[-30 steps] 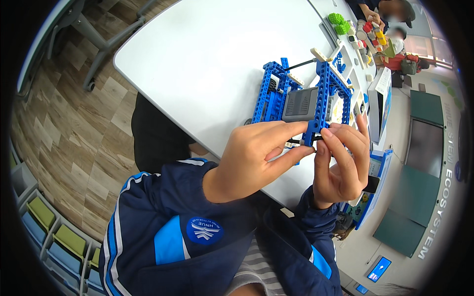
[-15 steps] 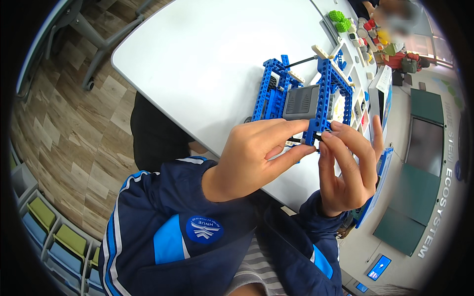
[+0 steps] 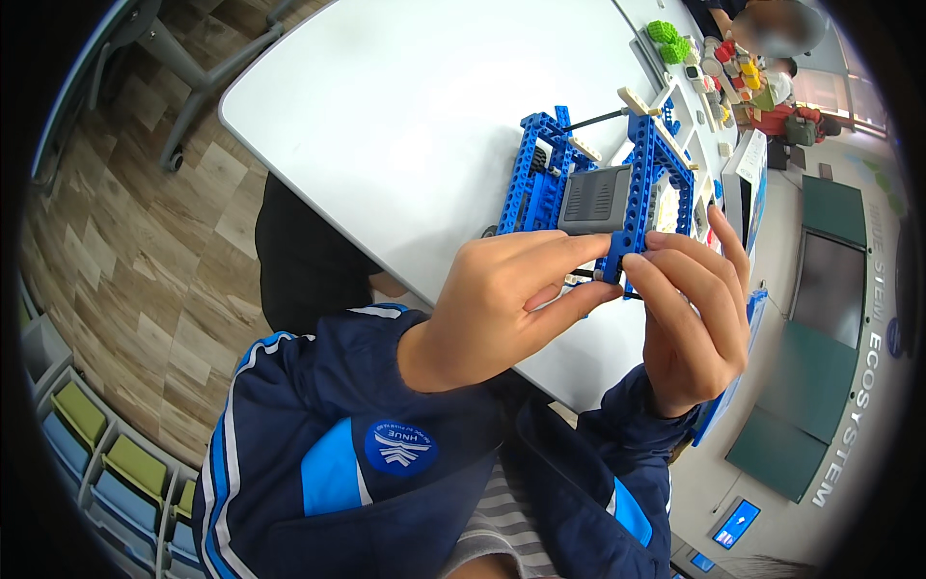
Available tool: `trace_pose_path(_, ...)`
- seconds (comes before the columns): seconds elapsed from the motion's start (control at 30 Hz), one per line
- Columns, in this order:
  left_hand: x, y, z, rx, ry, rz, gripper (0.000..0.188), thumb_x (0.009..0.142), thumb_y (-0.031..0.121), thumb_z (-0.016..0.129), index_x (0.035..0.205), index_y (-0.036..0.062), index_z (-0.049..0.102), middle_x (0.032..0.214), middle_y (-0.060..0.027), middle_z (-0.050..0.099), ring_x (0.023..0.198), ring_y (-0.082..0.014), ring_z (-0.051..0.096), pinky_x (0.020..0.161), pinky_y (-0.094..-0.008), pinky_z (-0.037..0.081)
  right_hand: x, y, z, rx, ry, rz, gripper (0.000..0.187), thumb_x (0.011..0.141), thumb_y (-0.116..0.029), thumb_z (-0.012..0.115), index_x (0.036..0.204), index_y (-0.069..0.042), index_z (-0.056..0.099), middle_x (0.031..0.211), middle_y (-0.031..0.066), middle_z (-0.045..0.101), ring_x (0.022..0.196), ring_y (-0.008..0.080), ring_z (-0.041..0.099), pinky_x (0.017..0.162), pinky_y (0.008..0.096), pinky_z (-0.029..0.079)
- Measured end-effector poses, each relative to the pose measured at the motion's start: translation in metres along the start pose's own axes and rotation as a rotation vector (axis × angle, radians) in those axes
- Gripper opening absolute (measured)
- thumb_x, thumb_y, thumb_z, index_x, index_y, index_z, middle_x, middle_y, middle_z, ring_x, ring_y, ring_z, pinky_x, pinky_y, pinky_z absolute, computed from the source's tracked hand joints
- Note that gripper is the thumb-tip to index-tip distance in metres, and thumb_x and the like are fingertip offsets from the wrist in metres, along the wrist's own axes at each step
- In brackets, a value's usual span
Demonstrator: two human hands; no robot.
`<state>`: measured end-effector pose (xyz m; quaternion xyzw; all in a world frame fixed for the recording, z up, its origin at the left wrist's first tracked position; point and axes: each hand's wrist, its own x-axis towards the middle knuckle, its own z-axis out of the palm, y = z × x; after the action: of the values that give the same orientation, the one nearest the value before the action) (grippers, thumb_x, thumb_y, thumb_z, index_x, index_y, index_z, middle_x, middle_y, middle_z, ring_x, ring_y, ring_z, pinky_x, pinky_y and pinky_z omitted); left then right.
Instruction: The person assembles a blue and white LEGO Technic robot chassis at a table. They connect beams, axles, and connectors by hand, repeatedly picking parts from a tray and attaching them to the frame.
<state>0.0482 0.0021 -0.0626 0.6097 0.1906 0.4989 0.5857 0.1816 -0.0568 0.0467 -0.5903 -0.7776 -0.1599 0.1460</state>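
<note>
A building-block model (image 3: 637, 198) of blue perforated beams stands on the white table, with white beams and black axles fitted to it. Inside its frame sits a grey box (image 3: 594, 199), perhaps a battery box. The thumb and index finger of my left hand (image 3: 506, 304) pinch the near lower end of an upright blue beam (image 3: 617, 253). From the other side, the fingers of my right hand (image 3: 699, 314) press against that same end, the little finger raised. Whatever small part may be between the right fingertips is hidden. A short black axle (image 3: 583, 273) shows by the left fingers.
Behind the model, a white sorting tray (image 3: 681, 96) holds loose parts. Green pieces (image 3: 667, 41) and red and yellow ones lie at the far end, near another person. A white box (image 3: 748, 174) stands right of the tray. The table's edge (image 3: 318, 207) runs along my left.
My right hand has shifted slightly right, and its fingers have closed in on the beam end. The black piece seen at the right fingertips is now mostly covered. The model has moved slightly right.
</note>
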Motion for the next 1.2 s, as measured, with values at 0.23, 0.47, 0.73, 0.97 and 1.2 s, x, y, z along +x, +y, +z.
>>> trace_pose_path(0.23,0.0,0.001,-0.001,-0.02,-0.018,-0.004,0.034,0.078,0.001,0.082,0.109,-0.0029,0.072,0.075,-0.0072,0.064,0.053,-0.0108,0.044,0.049,-0.0261,0.036,-0.006,0.004,0.009,0.012,0.084,-0.019,0.032,0.062,-0.003,0.074,0.093,-0.005,0.078,0.087,0.0062,0.069,0.088,0.0245,0.072,0.092,0.0485,0.057)
trace_pose_path(0.47,0.0,0.001,-0.001,-0.018,-0.035,-0.01,0.038,0.077,0.006,0.083,0.112,-0.0007,0.071,0.073,-0.0088,0.062,0.053,-0.0172,0.05,0.048,-0.0305,0.038,-0.015,0.004,0.018,0.062,0.143,-0.009,0.036,0.064,0.007,0.079,0.098,-0.005,0.078,0.092,0.0075,0.067,0.091,0.0255,0.072,0.091,0.0463,0.06)
trace_pose_path(0.73,-0.001,0.0,0.002,-0.038,-0.013,-0.033,0.034,0.077,0.002,0.083,0.109,-0.0006,0.073,0.073,-0.0051,0.062,0.054,-0.0109,0.043,0.049,-0.0266,0.035,-0.02,0.001,0.022,0.068,0.183,0.025,0.038,0.067,0.013,0.08,0.101,-0.004,0.078,0.094,0.008,0.066,0.093,0.026,0.072,0.092,0.046,0.061)
trace_pose_path(0.97,-0.003,0.0,0.002,-0.044,-0.01,-0.032,0.035,0.076,0.001,0.084,0.109,-0.0005,0.073,0.074,-0.0049,0.063,0.054,-0.0102,0.043,0.049,-0.0259,0.035,-0.026,-0.001,0.024,0.045,0.181,0.019,0.038,0.069,0.016,0.078,0.102,-0.004,0.077,0.096,0.0085,0.065,0.095,0.0266,0.071,0.093,0.0453,0.061)
trace_pose_path(1.2,-0.002,0.001,0.002,-0.064,0.005,-0.054,0.036,0.076,0.001,0.084,0.11,0.0001,0.073,0.075,-0.0042,0.063,0.054,-0.0095,0.043,0.049,-0.0252,0.034,-0.035,-0.005,0.03,0.007,0.186,0.058,0.04,0.072,0.016,0.077,0.106,-0.005,0.076,0.099,0.0076,0.065,0.101,0.0274,0.071,0.096,0.0465,0.059)
